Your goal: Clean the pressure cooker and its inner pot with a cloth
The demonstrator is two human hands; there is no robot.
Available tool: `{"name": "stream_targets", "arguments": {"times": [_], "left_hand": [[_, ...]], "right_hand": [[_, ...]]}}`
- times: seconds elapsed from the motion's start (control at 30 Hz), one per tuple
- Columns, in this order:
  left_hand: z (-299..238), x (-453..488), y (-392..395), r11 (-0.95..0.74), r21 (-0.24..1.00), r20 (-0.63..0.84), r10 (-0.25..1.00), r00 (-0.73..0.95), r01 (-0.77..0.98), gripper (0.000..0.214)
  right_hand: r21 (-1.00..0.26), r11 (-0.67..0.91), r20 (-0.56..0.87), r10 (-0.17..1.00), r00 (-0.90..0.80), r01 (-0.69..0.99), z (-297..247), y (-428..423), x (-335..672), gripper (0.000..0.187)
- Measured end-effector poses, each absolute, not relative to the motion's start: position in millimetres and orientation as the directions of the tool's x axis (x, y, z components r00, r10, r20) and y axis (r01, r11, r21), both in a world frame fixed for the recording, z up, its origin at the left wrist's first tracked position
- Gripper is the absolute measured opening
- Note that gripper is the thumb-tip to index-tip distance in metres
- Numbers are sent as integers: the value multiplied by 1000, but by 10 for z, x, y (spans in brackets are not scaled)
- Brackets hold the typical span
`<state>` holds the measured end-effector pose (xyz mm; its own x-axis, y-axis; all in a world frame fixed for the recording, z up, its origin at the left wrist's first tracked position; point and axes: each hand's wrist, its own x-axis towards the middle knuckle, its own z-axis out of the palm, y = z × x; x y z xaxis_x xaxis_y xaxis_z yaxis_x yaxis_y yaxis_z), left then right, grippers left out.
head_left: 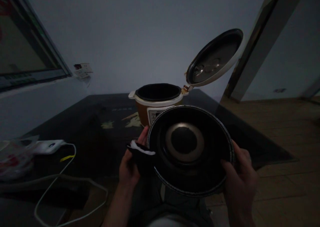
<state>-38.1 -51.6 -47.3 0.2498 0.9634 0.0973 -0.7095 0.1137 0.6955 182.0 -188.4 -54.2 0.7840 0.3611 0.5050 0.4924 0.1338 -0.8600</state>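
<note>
Before the rice cooker (156,104) with its lid (215,59) raised, the black pot (190,150) is held tipped toward the viewer, its rim gripped by the right hand (240,180) and steadied by the left hand (128,168), which is closed around a dark pad (141,153).

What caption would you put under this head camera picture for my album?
Left hand with a cloth and right hand hold a black pot before an open rice cooker.
</note>
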Motion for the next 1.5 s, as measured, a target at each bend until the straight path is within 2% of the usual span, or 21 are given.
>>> {"name": "stream_targets", "arguments": {"times": [0.07,0.23,0.33,0.5,0.67,0.83,1.1,1.5], "left_hand": [[-536,-303,-577,164,688,57,959,279,-707,36],[-562,-247,-657,130,693,26,979,204,-709,43],[-566,-225,-700,94,714,60,979,195,-694,38],[-529,-218,-793,102,741,125,950,286,-664,43],[-415,-301,-907,86,756,156,939,306,-648,16],[-328,-385,-1002,85,764,142,945,296,-640,14],[-291,-436,-1010,80,783,124,952,281,-617,15],[-302,-418,-978,95,865,69,950,304,-493,32]], "right_hand": [[-866,125,496,349,795,485,-545,-1882,1807,50],[-875,209,484,384,786,437,-568,-1870,1789,48],[-868,239,497,395,773,436,-557,-1861,1786,48],[-867,215,498,435,750,451,-544,-1920,1809,48],[-895,211,445,504,740,394,-581,-2054,1859,50],[-941,167,338,553,762,296,-604,-2078,1910,55],[-967,164,255,672,695,197,-573,-1959,2078,54],[-966,124,245,706,664,225,-573,-1823,2204,50]]}}
